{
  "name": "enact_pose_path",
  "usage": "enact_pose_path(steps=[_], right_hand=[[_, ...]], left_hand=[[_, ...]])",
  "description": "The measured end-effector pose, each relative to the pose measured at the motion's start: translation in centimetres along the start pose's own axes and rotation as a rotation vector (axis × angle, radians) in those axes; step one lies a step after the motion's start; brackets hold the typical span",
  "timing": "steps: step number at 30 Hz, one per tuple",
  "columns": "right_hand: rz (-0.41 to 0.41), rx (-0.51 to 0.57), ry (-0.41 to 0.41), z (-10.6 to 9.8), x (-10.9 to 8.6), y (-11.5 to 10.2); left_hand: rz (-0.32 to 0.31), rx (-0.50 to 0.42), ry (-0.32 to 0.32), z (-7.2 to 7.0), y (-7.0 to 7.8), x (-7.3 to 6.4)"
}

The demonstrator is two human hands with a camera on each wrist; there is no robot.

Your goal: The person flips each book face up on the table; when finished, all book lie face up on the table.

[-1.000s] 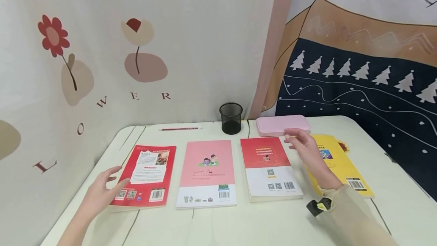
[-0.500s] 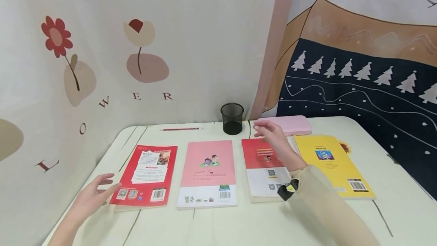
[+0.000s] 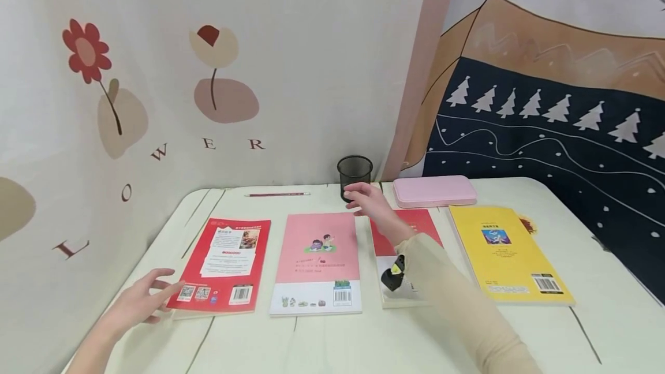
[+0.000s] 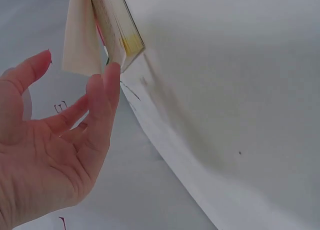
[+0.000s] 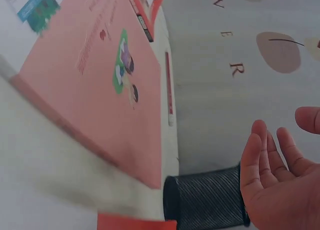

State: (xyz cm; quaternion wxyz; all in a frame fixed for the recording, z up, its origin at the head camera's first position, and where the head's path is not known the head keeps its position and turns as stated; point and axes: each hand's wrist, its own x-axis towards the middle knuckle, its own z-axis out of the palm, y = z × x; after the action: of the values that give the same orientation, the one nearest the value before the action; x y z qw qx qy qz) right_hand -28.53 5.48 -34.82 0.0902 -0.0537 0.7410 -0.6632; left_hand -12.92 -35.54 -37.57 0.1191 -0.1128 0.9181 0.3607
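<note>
At the left of the table, my left hand [image 3: 136, 305] is beside the lower left corner of a red book [image 3: 228, 264], its fingers loosely bent. The left wrist view shows the fingertips right at the book's corner, where a cover or page [image 4: 82, 40] stands away from the other pages. My right hand [image 3: 375, 206] is raised over the gap between a pink book [image 3: 318, 235] and a red-and-white book [image 3: 423, 224], holding nothing. It overlaps the black mesh pen holder [image 3: 355, 171] in the head view; its sleeve hides part of the red-and-white book.
A yellow book [image 3: 511, 253] lies at the right end of the row. Behind the books are a red pencil [image 3: 277, 194] and a pink pencil case [image 3: 435, 190]. Printed fabric [image 3: 312, 74] hangs along the table's back edge.
My right hand has moved left, from between the red-and-white and yellow books to in front of the pen holder. My left hand has stayed by the red book, shifting only slightly.
</note>
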Motion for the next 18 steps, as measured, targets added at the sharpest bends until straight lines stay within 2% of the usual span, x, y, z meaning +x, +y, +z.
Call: enact_pose_path(steps=[5, 11, 18], right_hand=[[-0.018, 0.038, -0.043, 2.8, 1.1, 0.3], [-0.011, 0.022, -0.098, 6.2, 2.3, 0.6], [-0.002, 0.067, -0.163, 10.4, 2.8, 1.0]], left_hand=[[-0.022, -0.021, -0.033, 0.1, -0.2, -0.3], [-0.046, -0.043, -0.052, 0.1, -0.3, -0.6], [-0.066, -0.054, -0.071, 0.2, -0.7, -0.8]])
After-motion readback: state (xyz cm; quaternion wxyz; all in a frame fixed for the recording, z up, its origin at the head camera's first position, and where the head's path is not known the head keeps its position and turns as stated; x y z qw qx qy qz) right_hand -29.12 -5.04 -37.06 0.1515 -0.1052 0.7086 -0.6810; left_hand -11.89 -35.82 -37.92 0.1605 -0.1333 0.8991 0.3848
